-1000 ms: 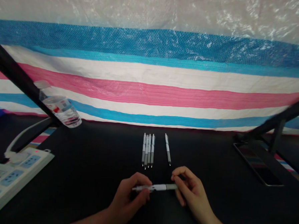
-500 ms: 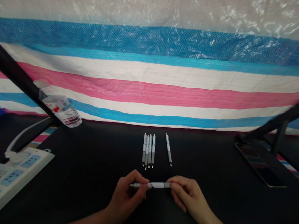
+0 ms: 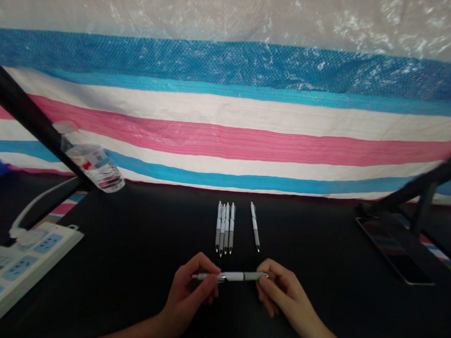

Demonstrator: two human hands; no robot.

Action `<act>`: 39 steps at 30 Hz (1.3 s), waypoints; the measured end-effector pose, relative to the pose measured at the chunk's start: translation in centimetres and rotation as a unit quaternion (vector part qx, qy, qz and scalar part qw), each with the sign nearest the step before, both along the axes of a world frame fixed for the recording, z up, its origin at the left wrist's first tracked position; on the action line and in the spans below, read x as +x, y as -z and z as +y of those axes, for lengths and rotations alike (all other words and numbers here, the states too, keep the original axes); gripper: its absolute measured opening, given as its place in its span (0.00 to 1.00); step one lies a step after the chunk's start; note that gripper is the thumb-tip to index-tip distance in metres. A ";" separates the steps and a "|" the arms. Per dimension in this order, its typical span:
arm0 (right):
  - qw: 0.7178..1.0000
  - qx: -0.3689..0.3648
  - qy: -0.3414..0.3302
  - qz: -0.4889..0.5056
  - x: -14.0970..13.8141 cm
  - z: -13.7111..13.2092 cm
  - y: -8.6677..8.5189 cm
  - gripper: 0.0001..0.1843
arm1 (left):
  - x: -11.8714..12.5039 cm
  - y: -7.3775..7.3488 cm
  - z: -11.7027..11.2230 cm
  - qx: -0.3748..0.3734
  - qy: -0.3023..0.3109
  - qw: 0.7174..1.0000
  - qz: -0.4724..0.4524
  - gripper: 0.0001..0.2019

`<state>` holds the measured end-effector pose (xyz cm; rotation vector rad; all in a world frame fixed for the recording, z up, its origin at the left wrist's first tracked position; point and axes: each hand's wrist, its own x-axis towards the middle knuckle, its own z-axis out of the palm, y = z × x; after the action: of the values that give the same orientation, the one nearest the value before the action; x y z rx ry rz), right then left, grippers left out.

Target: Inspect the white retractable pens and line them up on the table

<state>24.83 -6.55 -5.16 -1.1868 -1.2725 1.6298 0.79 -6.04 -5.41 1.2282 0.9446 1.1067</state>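
Observation:
A white and grey pen [image 3: 235,276] lies crosswise between my two hands just above the black table [image 3: 137,265]. My left hand [image 3: 189,294] pinches its white end with thumb and fingers closed. My right hand [image 3: 279,293] pinches its grey end in the same way. Beyond them, several matching pens [image 3: 225,227] lie side by side, pointing toward me. A single pen [image 3: 255,226] rests a little to their right, apart from the group.
A white power strip [image 3: 12,269] with a plugged-in cable sits at the left edge. A water bottle [image 3: 93,163] leans against a black stand bar at back left. A phone [image 3: 393,251] lies under another black stand at right. A striped tarp [image 3: 227,134] hangs behind.
Both hands have drawn slightly closer to the pen's ends and the pen has risen a little and turned level; my right fingers now close on the grey end instead of arching over it.

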 end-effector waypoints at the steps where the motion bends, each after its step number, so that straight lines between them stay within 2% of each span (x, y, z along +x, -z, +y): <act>1: 1.000 -0.004 -0.002 0.007 0.0 0.0 0.0 0.24 | 0.0 0.2 0.0 0.000 0.000 1.000 -0.004 0.15; 5: 0.999 -0.037 -0.031 0.004 0.1 0.1 0.0 0.32 | -0.1 0.5 -0.1 -0.007 0.004 1.000 -0.017 0.15; 10: 0.999 -0.027 -0.020 0.020 0.2 0.2 0.0 0.24 | -0.2 0.6 0.0 -0.009 0.005 1.000 -0.021 0.15; 14: 0.998 -0.048 -0.038 0.010 0.2 0.2 0.0 0.32 | -0.3 0.5 0.2 -0.008 0.013 1.000 -0.027 0.14; 19: 0.999 -0.030 -0.003 0.033 0.1 0.2 -0.2 0.24 | -0.4 0.6 0.3 -0.002 0.016 0.999 -0.032 0.13; 23: 0.998 -0.048 -0.018 0.023 0.2 0.2 0.1 0.32 | -0.4 0.7 0.2 -0.003 0.015 1.000 -0.027 0.13; 28: 0.998 -0.023 0.025 0.053 0.2 0.4 0.1 0.24 | -0.2 0.0 0.2 -0.002 0.003 1.000 -0.021 0.14; 33: 0.997 -0.040 0.015 0.064 0.1 0.4 0.1 0.22 | -0.2 -0.5 0.3 -0.004 -0.007 1.000 -0.014 0.15; 39: 0.980 -0.041 0.119 0.152 0.5 0.3 -0.2 0.14 | -0.5 0.1 0.4 -0.006 -0.035 0.999 -0.025 0.15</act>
<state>25.35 -6.25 -4.91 -1.0455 -0.8463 1.6219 0.31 -5.66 -5.47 1.1599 0.9616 1.1789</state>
